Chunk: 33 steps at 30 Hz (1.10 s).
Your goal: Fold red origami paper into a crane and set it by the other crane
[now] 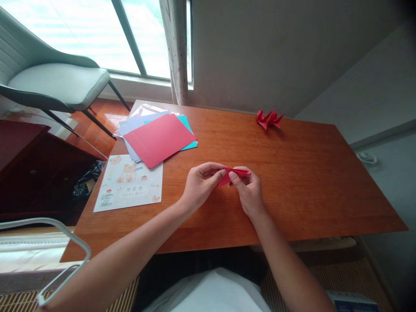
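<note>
Between my two hands is a small piece of folded red paper point(231, 173), held just above the wooden table. My left hand point(204, 182) pinches its left end between thumb and fingers. On the other side, my right hand point(249, 190) grips the right part, with the thumb on the near face. The fingers cover some of the folds, so the full shape is hidden. Farther back on the right lie folded red paper figures point(269, 119) with pointed tips, close together.
A stack of red paper point(160, 139) lies at the left over turquoise point(189, 145) and pale sheets. In front of it is a white pad with a bear print point(130, 184). A grey chair point(61, 84) stands past the table's point(292, 186) left edge, by the window.
</note>
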Available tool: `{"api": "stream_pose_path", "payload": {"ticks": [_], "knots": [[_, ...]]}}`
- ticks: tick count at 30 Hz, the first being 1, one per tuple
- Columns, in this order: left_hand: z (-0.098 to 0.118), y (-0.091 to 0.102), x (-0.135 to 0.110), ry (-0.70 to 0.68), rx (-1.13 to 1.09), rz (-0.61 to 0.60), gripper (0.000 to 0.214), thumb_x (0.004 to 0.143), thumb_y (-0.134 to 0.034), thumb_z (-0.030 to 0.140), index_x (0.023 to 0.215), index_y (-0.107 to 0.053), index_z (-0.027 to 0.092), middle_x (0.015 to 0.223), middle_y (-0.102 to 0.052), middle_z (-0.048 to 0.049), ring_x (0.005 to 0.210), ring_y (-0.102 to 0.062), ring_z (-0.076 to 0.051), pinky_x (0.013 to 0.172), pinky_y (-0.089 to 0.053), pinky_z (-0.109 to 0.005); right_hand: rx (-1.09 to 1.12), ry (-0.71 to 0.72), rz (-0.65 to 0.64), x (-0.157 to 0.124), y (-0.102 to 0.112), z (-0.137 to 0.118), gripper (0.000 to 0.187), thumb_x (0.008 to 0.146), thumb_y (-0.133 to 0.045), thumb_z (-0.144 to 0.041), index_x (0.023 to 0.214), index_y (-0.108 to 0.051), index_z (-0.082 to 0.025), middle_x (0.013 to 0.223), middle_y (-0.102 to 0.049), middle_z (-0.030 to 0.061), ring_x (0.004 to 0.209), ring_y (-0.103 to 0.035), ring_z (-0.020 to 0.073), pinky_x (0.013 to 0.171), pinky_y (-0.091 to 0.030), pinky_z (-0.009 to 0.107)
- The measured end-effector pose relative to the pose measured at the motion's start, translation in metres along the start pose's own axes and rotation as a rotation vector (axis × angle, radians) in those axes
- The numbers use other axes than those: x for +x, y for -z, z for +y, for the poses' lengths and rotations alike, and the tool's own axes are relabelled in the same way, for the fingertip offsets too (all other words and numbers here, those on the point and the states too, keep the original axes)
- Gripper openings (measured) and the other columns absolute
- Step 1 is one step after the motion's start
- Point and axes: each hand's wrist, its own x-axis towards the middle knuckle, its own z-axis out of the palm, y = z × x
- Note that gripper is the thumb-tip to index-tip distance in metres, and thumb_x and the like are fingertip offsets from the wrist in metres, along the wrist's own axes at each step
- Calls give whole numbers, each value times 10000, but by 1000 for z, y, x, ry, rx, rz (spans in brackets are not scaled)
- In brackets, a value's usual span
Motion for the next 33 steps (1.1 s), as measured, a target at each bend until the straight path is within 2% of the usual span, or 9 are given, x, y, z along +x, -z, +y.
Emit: {"api": "stream_pose_path", "payload": {"ticks": [15,22,33], "knots": [[1,-1,0,0,8,-2,217,776,-766,358,837,-748,150,822,-742,-59,703,-651,-157,659,-522,-258,3,6,5,0,1,1,225,797,-747,-408,888,-652,-225,772,-667,-18,611,-597,121,575,-521,267],[-3,2,0,-46,65,-21,195,792,-749,349,819,-723,157,806,-732,-50,696,-646,-151,652,-513,-246,-4,5,3,0,0,2,221,792,-747,-407,863,-666,-213,778,-656,-5,641,-595,125,579,-523,263],[-2,3,1,-68,118,-30,198,797,-735,353,799,-710,157,780,-721,-51,704,-651,-163,660,-516,-254,-52,15,18,1,1,2,224,775,-750,-413,840,-676,-212,767,-658,-3,643,-591,127,641,-535,281]]}}
